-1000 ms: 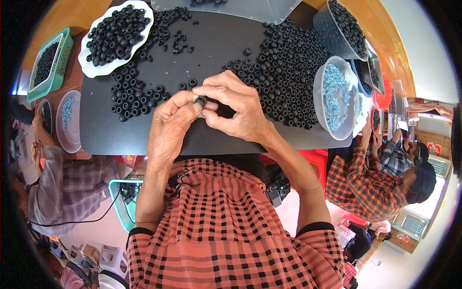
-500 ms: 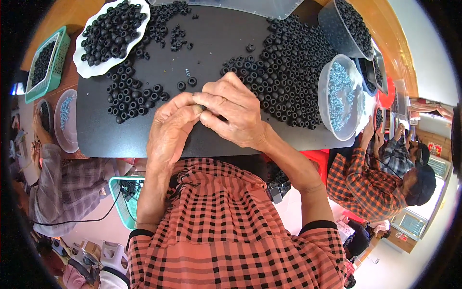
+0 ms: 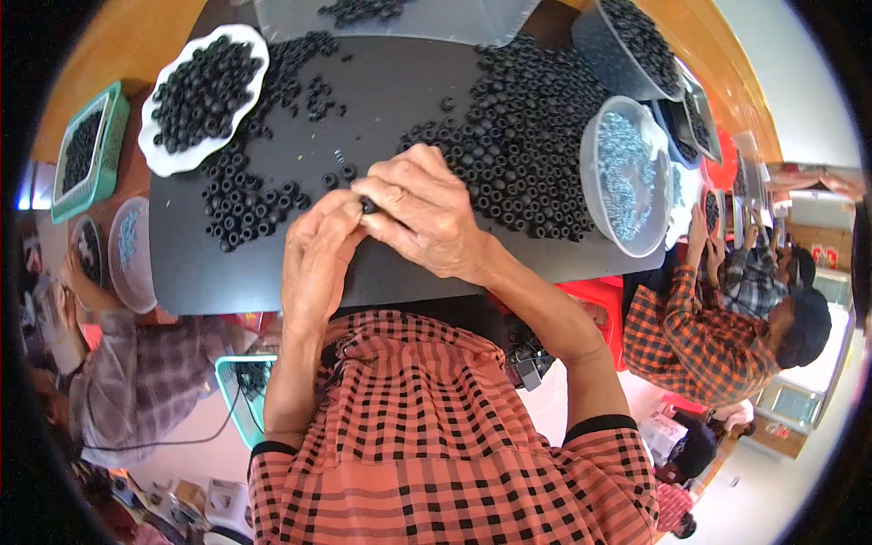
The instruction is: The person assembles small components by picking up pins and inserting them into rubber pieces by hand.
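Observation:
My left hand (image 3: 313, 252) and my right hand (image 3: 429, 216) meet above the near part of the dark table (image 3: 391, 100). Between their fingertips is a small black ring-like piece (image 3: 368, 205), pinched from both sides; the fingers partly cover it. Just beyond the hands lie a few loose black rings (image 3: 330, 182) and a tiny light-blue coil-like piece (image 3: 339, 155). A cluster of black rings (image 3: 241, 204) is left of my left hand. Past my right hand spreads a large field of the same rings (image 3: 527, 136).
A scalloped white plate (image 3: 161, 163) heaped with black pieces stands at the far left. On the right are a clear bowl (image 3: 590, 173) of small blue pieces and a tub (image 3: 604, 64) of black ones. A clear tray (image 3: 436, 23) lies at the back. People sit on both sides.
The view has shifted slightly. My fingers have turned a little, and the black ring between them now shows more plainly. Both hands stay together.

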Motion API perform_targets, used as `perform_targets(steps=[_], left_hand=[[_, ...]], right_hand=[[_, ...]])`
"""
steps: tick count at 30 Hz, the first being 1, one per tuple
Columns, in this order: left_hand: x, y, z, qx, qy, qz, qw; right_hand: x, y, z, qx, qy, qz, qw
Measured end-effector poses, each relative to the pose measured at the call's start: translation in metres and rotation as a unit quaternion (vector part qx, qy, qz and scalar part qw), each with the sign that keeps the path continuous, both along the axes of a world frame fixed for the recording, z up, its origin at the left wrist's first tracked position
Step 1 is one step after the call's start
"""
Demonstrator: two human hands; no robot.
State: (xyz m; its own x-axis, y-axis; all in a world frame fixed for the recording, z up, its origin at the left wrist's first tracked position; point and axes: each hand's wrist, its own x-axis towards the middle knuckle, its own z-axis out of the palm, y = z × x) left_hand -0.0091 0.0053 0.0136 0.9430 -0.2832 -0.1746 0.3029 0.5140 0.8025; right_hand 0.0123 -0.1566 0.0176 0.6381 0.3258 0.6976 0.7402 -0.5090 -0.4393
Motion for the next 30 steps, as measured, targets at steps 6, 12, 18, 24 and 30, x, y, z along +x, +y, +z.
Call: perform_targets(steps=[6, 12, 18, 24, 30], left_hand=[[-0.012, -0.009, 0.002, 0.183, -0.049, 0.085, 0.978], [-0.009, -0.006, -0.01, 0.089, -0.113, 0.093, 0.985], [-0.011, -0.001, -0.013, 0.1, -0.15, 0.062, 0.982], [-0.01, -0.011, 0.003, 0.155, -0.116, 0.065, 0.979], [-0.009, -0.009, 0.001, 0.221, -0.133, 0.065, 0.964]], right_hand=[[-0.007, -0.006, 0.002, 0.007, -0.029, -0.011, 0.999], [-0.014, -0.017, 0.014, 0.026, -0.044, -0.015, 0.999], [0.042, -0.126, 0.052, -0.133, -0.148, -0.181, 0.963], [0.103, -0.265, 0.104, -0.198, -0.115, -0.416, 0.88], [0.1, -0.183, 0.081, -0.129, -0.125, -0.268, 0.947]])
